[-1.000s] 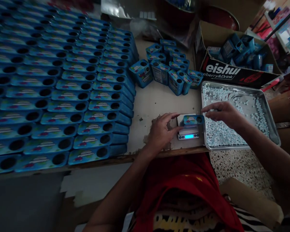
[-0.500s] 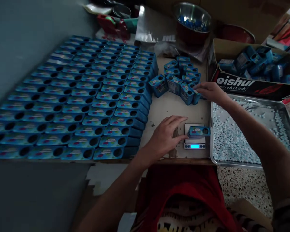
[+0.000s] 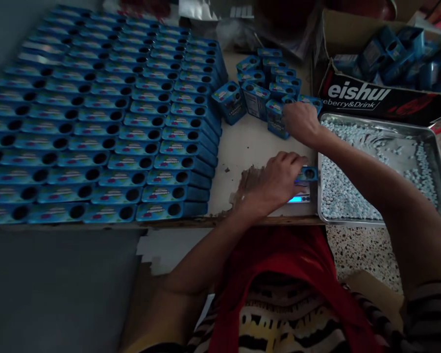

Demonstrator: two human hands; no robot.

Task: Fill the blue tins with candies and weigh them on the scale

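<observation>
My left hand (image 3: 281, 179) is curled around the left end of a small blue tin (image 3: 310, 174) with a round hole in its top. That tin is at a small digital scale (image 3: 304, 198) with a lit blue display, partly covered by my fingers. Farther back, my right hand (image 3: 301, 122) closes at the front of a loose cluster of similar blue tins (image 3: 257, 100). Its fingertips are bent down at a tin there, mostly hidden by the hand. Beside my right forearm lies a metal tray (image 3: 378, 223) with many small pale-blue pellets (image 3: 347, 189).
Tight rows of blue tins (image 3: 106, 127) cover the table's left side. A black printed carton (image 3: 375, 100) holding jumbled blue tins (image 3: 397, 54) stands at the back right, behind the tray. The table's front edge (image 3: 242, 223) runs just before my body.
My left hand has moved from beside the scale onto the tin there, its fingers closing. My right hand has curled in at the cluster's front tins. The view has tipped down.
</observation>
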